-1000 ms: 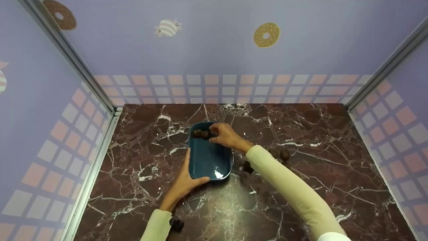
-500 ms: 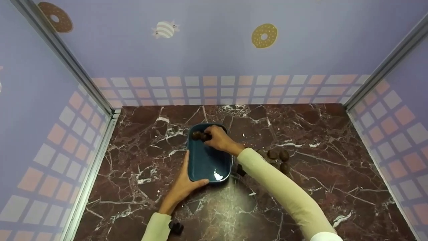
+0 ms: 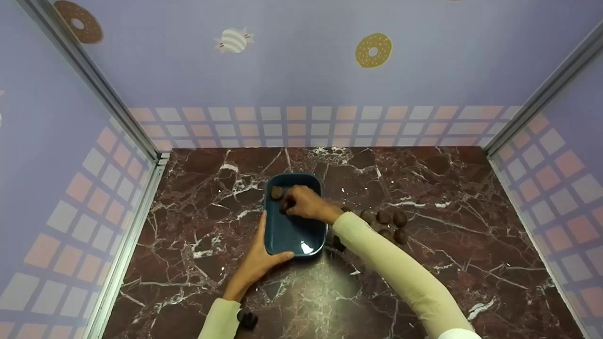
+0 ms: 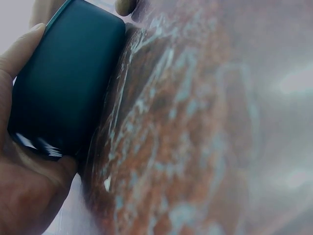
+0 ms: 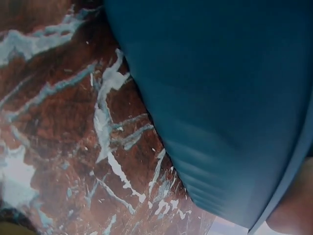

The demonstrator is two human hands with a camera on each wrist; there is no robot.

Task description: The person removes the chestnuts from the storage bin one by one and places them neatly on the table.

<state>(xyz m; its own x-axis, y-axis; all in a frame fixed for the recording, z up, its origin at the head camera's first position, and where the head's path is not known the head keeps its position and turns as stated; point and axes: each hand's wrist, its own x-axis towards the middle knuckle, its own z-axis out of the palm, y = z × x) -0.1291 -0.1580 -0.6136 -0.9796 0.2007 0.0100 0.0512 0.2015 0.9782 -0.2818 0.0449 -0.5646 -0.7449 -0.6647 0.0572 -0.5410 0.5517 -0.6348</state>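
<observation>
A dark teal oblong tray [image 3: 301,235] lies on the marble table, left of centre in the head view. My left hand [image 3: 260,254] grips its near left corner, thumb along the near rim. My right hand [image 3: 297,204] reaches into the tray's far half, fingers curled over a brown ball [image 3: 285,205]. A second brown ball [image 3: 277,192] sits by the far left wall. The left wrist view shows the tray's outer wall [image 4: 68,83] against my palm. Most of the right wrist view is the tray's side [image 5: 225,98].
Several loose brown balls [image 3: 384,218] lie on the red-brown marble table [image 3: 424,263], right of the tray and partly behind my right forearm. Lilac walls with metal corner posts [image 3: 155,155] close in the table on three sides.
My right hand has drawn back from the tray's far end toward the middle, and one of the two balls there moved with it. The left hand keeps its hold.
</observation>
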